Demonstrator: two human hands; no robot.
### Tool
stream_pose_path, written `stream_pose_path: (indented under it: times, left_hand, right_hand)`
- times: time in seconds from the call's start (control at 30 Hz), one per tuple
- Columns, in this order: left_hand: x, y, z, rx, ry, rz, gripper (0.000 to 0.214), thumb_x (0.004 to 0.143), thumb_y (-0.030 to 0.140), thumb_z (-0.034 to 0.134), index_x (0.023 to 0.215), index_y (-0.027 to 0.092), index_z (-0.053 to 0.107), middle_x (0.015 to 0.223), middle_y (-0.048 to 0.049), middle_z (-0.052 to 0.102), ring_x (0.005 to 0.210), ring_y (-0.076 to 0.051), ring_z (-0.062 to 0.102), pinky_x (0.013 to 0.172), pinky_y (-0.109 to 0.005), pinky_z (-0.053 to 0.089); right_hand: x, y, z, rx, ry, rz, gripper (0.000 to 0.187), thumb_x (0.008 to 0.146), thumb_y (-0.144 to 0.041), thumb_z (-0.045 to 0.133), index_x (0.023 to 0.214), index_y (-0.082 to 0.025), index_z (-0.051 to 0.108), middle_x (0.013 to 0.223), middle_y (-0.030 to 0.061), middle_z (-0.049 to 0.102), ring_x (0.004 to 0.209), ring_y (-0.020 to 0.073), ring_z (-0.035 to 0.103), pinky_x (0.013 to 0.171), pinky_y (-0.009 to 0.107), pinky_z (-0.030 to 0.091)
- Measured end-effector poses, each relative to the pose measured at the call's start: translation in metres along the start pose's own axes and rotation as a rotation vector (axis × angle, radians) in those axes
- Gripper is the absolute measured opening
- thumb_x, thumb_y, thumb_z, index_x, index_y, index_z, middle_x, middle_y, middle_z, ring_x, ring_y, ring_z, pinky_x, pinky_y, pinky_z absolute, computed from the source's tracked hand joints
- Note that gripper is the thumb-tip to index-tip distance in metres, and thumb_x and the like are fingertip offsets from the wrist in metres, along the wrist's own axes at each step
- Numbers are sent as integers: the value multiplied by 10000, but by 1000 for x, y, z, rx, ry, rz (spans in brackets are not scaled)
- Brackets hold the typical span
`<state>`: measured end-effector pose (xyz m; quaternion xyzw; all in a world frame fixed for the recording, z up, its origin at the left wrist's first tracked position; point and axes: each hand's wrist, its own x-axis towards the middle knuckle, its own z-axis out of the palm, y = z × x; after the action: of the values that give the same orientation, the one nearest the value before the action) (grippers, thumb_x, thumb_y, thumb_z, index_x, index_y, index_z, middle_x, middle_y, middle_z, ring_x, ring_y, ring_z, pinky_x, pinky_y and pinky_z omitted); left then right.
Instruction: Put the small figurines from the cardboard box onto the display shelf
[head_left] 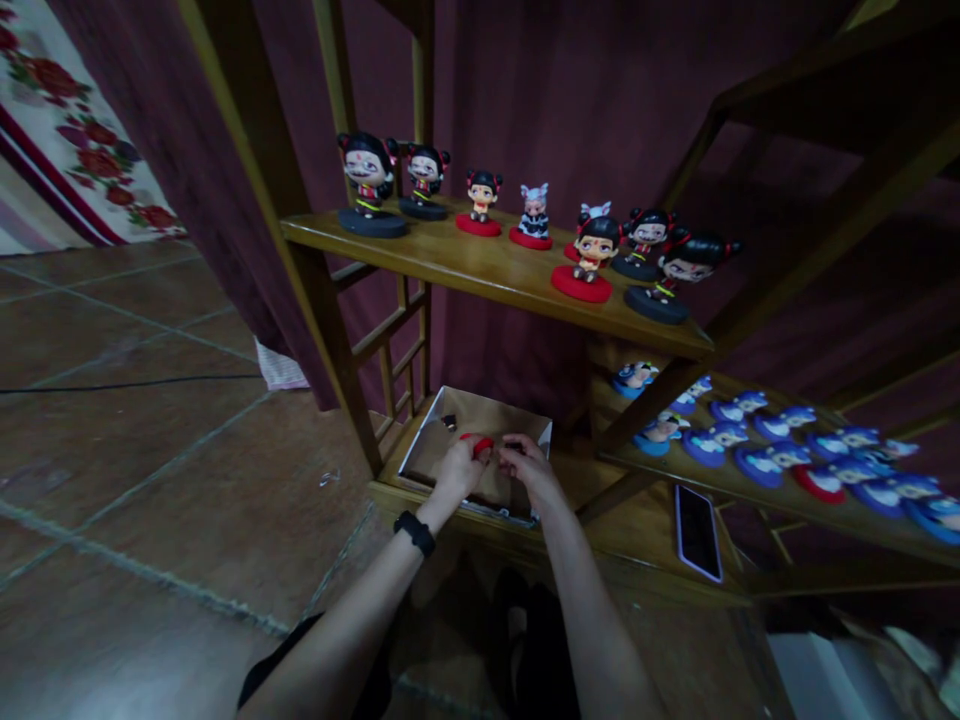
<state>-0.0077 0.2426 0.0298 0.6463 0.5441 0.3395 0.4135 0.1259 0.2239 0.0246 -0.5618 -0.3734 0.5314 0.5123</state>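
My left hand (459, 468), with a dark watch on its wrist, is closed on a red round base (477, 444) above the shallow cardboard box (439, 462). Close beside it, my right hand (526, 462) has its fingers pinched round a small dark piece (513, 447), whose kind I cannot make out. Another small dark piece (449, 421) lies in the box near its back left corner. The box sits on the bottom wooden shelf.
Above the box, the wooden shelf (450, 262) carries several figurines on red or dark bases, such as a black-haired figurine (368, 175). Blue-based figurines (772, 458) stand on the right shelf. A phone (698, 532) lies below them. Wooden posts (300, 290) frame the shelving.
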Motion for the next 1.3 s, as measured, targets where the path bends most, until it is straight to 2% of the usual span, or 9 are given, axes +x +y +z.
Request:
stream_pose_path:
  times: [0.1,0.23,0.4,0.53,0.87,1.07,1.3]
  left_hand:
    - [-7,6,-5,355,7,115,215,808,230,474,954,199,629,835,-72,654,799,-184,607,708,-258,427]
    - [-19,13,-6,694,-96,212,303,807,163,450,1089,202,553,869,-99,639,816,-204,610,698,-277,417]
    - [-25,19,-3,873,-227,408,312,787,79,432,1067,169,538,951,-121,610,870,-214,590,704,-299,420]
    - [-26,23,-1,928,-277,430,242,804,84,418,987,143,565,972,-131,596,890,-215,570,717,-310,423]
    - [-28,23,-1,875,-255,435,261,802,68,411,991,147,573,1000,-137,586,953,-227,529,728,-306,409]
    - [-25,9,3,609,-243,359,317,730,24,467,991,170,573,1021,-151,583,958,-241,543,810,-324,381]
    - [-14,-9,7,408,-117,170,231,715,88,516,891,209,603,729,-78,612,779,-225,599,744,-298,397]
  right_hand:
    - [-1,-2,-5,30,-5,-6,343,595,-319,639,920,-234,569,722,-29,581,641,115,564,580,249,475]
    - [-2,-5,-9,26,19,-13,327,607,-331,629,917,-240,579,846,4,610,738,141,588,624,270,484]
    - [1,-5,-13,20,30,9,358,606,-323,633,946,-230,570,876,23,635,770,153,600,639,268,477]
    - [3,-4,-15,33,15,15,379,588,-325,652,943,-221,568,851,21,644,742,147,602,635,262,473]
    - [6,-1,-16,40,26,9,372,567,-326,676,916,-239,578,815,0,638,691,135,588,638,287,482]
    - [8,1,-17,34,28,-1,351,579,-323,674,907,-238,583,818,0,628,705,135,588,657,297,488]
    - [8,-1,-17,102,15,-32,353,583,-309,675,910,-222,574,783,-1,613,685,125,579,667,309,505]
